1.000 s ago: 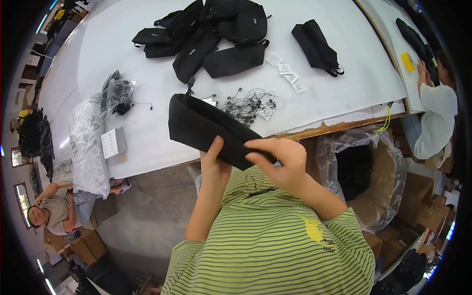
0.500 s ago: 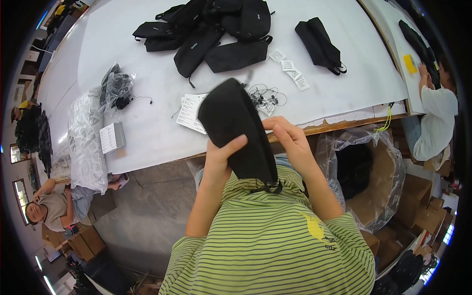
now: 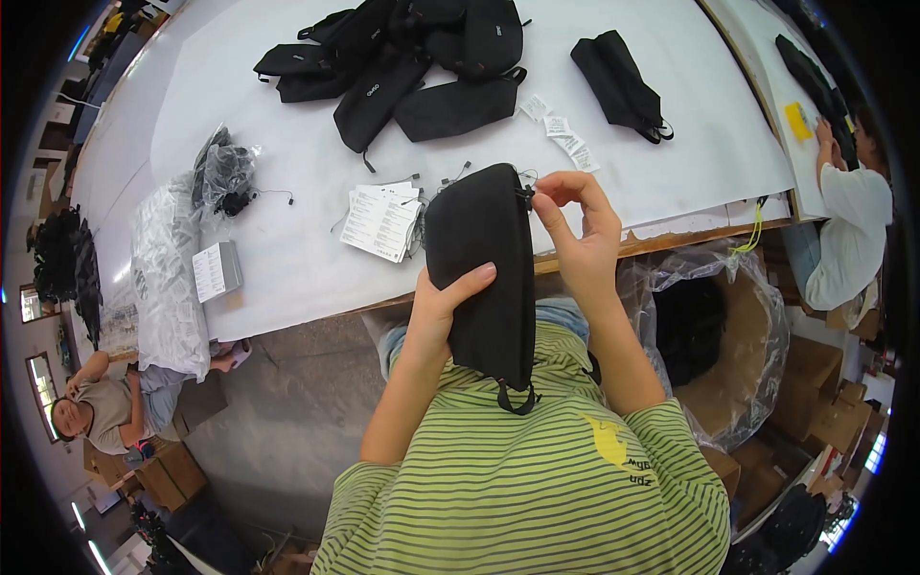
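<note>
A black zippered fabric pouch (image 3: 470, 225) is held upright over the table's near edge. My left hand (image 3: 439, 311) grips its left side, thumb across the front and fingers hidden behind. At the pouch's top right corner, my right hand (image 3: 586, 225) pinches a small black zipper pull (image 3: 526, 195) between thumb and index finger. A loop tab (image 3: 517, 401) hangs from the lower end. Just left of the pouch lie white printed cards (image 3: 380, 220) and thin black strings with small tips, partly covered by it.
More black pouches (image 3: 374, 91) are piled at the far side, with a separate one (image 3: 618, 84) to the right. White labels (image 3: 565, 139), a card stack (image 3: 218, 270) and a plastic bag (image 3: 168, 268) lie on the white table (image 3: 671, 182). A plastic-lined box (image 3: 747, 345) stands right.
The pouch has turned more upright and shifted slightly right and down. My right hand has risen to its top corner and closed on the zipper pull.
</note>
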`<action>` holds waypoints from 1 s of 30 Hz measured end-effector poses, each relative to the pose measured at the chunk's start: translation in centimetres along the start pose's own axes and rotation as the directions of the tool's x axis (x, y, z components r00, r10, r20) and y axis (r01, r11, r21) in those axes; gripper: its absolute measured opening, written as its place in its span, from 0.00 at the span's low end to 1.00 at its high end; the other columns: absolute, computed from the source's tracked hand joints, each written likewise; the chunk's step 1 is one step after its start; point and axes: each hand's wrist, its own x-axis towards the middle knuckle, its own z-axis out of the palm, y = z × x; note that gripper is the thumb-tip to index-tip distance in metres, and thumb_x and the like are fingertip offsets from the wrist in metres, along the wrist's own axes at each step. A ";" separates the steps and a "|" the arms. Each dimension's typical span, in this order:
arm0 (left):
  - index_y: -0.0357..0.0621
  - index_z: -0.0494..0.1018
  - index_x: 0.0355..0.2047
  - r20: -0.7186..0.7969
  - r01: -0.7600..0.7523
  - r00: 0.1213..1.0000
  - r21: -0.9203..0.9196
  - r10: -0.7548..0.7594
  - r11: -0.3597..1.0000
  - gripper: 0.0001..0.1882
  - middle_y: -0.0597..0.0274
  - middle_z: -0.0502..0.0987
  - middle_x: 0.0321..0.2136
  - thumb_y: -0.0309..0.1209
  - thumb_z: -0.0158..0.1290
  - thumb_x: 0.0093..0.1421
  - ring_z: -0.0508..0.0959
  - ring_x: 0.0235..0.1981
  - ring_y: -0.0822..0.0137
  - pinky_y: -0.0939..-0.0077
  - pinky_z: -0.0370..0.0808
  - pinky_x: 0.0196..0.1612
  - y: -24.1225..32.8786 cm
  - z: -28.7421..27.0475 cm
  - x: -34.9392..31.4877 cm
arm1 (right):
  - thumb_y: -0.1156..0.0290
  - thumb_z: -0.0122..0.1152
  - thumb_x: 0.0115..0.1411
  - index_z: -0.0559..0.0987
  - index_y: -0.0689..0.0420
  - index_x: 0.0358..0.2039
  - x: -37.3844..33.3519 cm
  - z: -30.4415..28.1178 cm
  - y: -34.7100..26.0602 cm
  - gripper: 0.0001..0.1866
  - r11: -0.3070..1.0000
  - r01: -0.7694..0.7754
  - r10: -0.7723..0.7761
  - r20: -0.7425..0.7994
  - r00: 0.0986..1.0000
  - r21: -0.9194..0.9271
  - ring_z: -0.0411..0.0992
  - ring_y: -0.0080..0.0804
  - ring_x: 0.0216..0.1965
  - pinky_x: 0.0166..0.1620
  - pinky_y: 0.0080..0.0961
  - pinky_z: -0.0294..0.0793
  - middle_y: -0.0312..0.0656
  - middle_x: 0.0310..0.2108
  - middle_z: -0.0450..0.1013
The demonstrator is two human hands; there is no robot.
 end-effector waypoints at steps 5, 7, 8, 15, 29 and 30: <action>0.33 0.70 0.47 -0.006 0.009 1.000 0.007 -0.009 1.000 0.22 0.57 0.77 0.38 0.27 0.62 0.52 0.78 0.36 0.69 0.76 0.76 0.40 -0.4 0.1 0.0 | 0.75 0.66 0.53 0.78 0.57 0.31 0.7 -0.2 -0.9 0.06 0.975 0.171 -0.166 0.048 0.985 -0.143 0.70 0.27 0.30 0.37 0.22 0.66 0.36 0.28 0.74; 0.33 0.70 0.47 -0.012 0.012 1.000 0.023 -0.012 1.000 0.22 0.57 0.77 0.38 0.27 0.62 0.52 0.78 0.36 0.70 0.77 0.76 0.40 -0.4 0.1 0.2 | 0.75 0.66 0.52 0.78 0.57 0.30 1.0 -0.4 -0.7 0.05 0.941 0.242 -0.236 0.057 0.970 -0.236 0.70 0.28 0.29 0.36 0.23 0.66 0.35 0.27 0.74; 0.33 0.70 0.46 -0.022 0.016 1.000 0.037 -0.015 0.999 0.22 0.57 0.77 0.38 0.28 0.62 0.52 0.78 0.36 0.70 0.77 0.76 0.40 -0.4 0.0 0.1 | 0.75 0.67 0.50 0.78 0.56 0.29 1.0 -0.5 -0.7 0.06 0.887 0.333 -0.318 0.099 0.943 -0.321 0.70 0.30 0.29 0.35 0.24 0.66 0.35 0.26 0.74; 0.35 0.71 0.45 -0.008 0.008 1.000 -0.308 -0.011 0.951 0.17 0.59 0.78 0.36 0.29 0.57 0.57 0.80 0.32 0.68 0.76 0.79 0.36 -0.3 -2.4 2.1 | 0.73 0.68 0.45 0.77 0.55 0.26 -0.5 -1.0 -4.1 0.08 0.803 0.557 -0.415 0.470 0.779 -0.213 0.68 0.33 0.27 0.30 0.27 0.65 0.33 0.24 0.71; 0.42 0.76 0.39 0.111 0.071 0.994 -0.474 -0.020 0.878 0.10 0.56 0.81 0.28 0.33 0.48 0.65 0.81 0.23 0.66 0.73 0.81 0.24 0.7 -3.9 2.3 | 0.70 0.70 0.42 0.79 0.52 0.26 -2.5 -1.2 -5.9 0.09 0.853 0.517 -0.350 0.657 0.668 -0.071 0.67 0.29 0.27 0.31 0.25 0.64 0.30 0.23 0.70; 0.42 0.76 0.39 0.102 0.067 0.995 -0.482 -0.019 0.874 0.10 0.56 0.81 0.29 0.33 0.48 0.65 0.82 0.24 0.66 0.73 0.81 0.25 0.7 -3.7 2.3 | 0.70 0.70 0.42 0.79 0.52 0.26 -2.5 -1.3 -5.7 0.09 0.853 0.517 -0.350 0.657 0.668 -0.071 0.67 0.29 0.27 0.31 0.25 0.64 0.30 0.23 0.70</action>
